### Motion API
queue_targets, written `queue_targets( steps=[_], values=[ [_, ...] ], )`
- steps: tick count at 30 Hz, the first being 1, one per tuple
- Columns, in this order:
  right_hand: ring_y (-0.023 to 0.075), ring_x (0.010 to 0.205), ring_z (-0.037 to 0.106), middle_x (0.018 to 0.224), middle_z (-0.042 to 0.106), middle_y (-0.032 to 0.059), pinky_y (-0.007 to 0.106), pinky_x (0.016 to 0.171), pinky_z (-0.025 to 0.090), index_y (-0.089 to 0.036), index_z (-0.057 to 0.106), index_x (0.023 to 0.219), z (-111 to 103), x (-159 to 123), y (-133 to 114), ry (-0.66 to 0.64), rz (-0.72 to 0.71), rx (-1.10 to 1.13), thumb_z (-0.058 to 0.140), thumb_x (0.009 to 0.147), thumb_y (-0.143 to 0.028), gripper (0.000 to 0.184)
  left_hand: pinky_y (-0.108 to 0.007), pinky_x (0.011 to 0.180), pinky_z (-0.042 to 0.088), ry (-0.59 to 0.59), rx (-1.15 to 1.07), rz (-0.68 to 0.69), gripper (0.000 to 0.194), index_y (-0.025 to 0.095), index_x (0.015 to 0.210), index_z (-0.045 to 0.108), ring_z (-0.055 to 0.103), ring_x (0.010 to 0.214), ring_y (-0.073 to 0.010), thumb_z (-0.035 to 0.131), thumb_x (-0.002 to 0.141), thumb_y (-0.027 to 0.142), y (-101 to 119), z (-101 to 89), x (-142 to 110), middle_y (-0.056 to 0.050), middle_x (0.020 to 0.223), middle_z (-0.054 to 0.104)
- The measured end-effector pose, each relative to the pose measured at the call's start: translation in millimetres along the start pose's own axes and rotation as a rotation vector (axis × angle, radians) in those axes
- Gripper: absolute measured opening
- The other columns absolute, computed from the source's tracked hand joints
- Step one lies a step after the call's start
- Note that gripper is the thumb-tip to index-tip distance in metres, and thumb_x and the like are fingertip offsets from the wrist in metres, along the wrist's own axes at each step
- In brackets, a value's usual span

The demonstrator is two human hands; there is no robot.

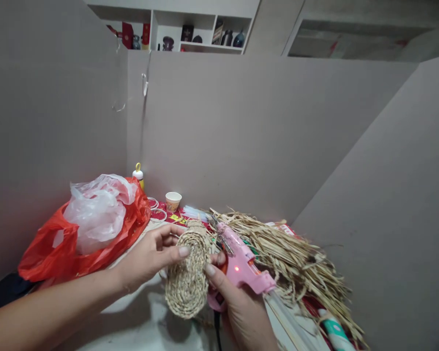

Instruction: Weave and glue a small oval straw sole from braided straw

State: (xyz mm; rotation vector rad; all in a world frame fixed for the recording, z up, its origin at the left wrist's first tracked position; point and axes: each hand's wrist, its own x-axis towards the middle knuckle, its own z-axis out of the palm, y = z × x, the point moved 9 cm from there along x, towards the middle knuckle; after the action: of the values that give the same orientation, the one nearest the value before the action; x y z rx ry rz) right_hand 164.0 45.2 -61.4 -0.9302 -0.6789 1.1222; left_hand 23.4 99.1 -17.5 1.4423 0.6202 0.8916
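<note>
An oval coil of braided straw (187,280) is held up in front of me, its flat face toward the camera. My left hand (161,251) grips its upper left edge, thumb across the front and fingers behind. At the right edge, my right hand (237,297) pinches the coil between thumb and a finger. A pink glue gun (237,261) sits just behind my right hand, its small light glowing orange-red and its nozzle pointing up and left. A clear glue stick (292,321) sticks out of its rear. Whether the right hand also bears the gun, I cannot tell.
A large heap of dry straw (289,253) lies right, near a green-and-white bottle (334,329). Left, a red plastic bag (58,243) holds a clear bag (98,214). Behind stand a paper cup (173,202), glue sticks (195,213) and white rings (158,215). Grey panels (241,131) enclose the table.
</note>
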Motion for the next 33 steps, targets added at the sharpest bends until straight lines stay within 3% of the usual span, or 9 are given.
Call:
queue_targets(
  steps=[3,9,15,22,27,33],
  values=[
    [0.0065,0.045,0.044,0.063,0.06,-0.006,0.018,0.043,0.033,-0.02,0.067,0.082,2.5,-5.0,10.5,-0.025,0.047,0.003,0.086,0.064,-0.031,0.029,-0.028,0.072,0.05,-0.03,-0.208,-0.109,0.031,0.015,0.092,0.063,0.064,0.077,-0.0163,0.079,0.069,0.029,-17.6,9.1,2.8,-0.006,0.085,0.068],
    [0.0087,0.051,0.05,0.068,0.064,-0.002,0.018,0.044,0.035,-0.018,0.067,0.086,4.6,-4.8,19.1,-0.082,0.088,-0.029,0.085,0.065,-0.036,0.033,-0.03,0.067,0.054,-0.006,-0.399,-0.126,0.036,0.017,0.093,0.057,0.067,0.07,-0.0163,0.082,0.067,0.024,-26.8,13.3,2.6,-0.003,0.079,0.07],
    [0.008,0.052,0.053,0.075,0.065,-0.0022,0.018,0.043,0.035,-0.019,0.066,0.086,1.9,-1.5,15.9,-0.039,0.101,0.009,0.085,0.065,-0.033,0.032,-0.023,0.061,0.053,-0.025,-0.447,-0.142,0.028,0.016,0.082,0.057,0.065,0.063,-0.0113,0.081,0.068,0.017,-27.1,17.9,0.2,0.001,0.074,0.067],
    [0.0058,0.05,0.048,0.069,0.061,-0.0044,0.015,0.041,0.033,-0.019,0.065,0.082,5.8,-5.0,17.5,-0.053,0.162,0.149,0.087,0.062,-0.028,0.031,-0.03,0.066,0.056,-0.088,-0.445,-0.143,0.026,0.016,0.088,0.057,0.069,0.069,-0.0173,0.077,0.073,0.021,-30.7,24.7,-2.7,-0.003,0.08,0.068],
    [0.0056,0.051,0.047,0.07,0.06,-0.0046,0.015,0.042,0.035,-0.019,0.064,0.082,5.0,-5.7,19.6,-0.04,0.168,0.196,0.088,0.06,-0.027,0.033,-0.031,0.069,0.056,-0.102,-0.417,-0.108,0.029,0.015,0.092,0.056,0.068,0.072,-0.0169,0.077,0.074,0.024,-28.3,25.0,-4.6,-0.004,0.083,0.068],
    [0.0056,0.053,0.05,0.076,0.062,-0.0036,0.015,0.042,0.034,-0.021,0.066,0.085,7.6,-5.7,21.6,-0.085,0.154,0.208,0.087,0.063,-0.024,0.03,-0.033,0.066,0.055,-0.127,-0.408,-0.182,0.032,0.014,0.093,0.057,0.069,0.068,-0.0193,0.078,0.072,0.027,-31.8,31.3,-7.4,-0.006,0.078,0.069]
  ],
)
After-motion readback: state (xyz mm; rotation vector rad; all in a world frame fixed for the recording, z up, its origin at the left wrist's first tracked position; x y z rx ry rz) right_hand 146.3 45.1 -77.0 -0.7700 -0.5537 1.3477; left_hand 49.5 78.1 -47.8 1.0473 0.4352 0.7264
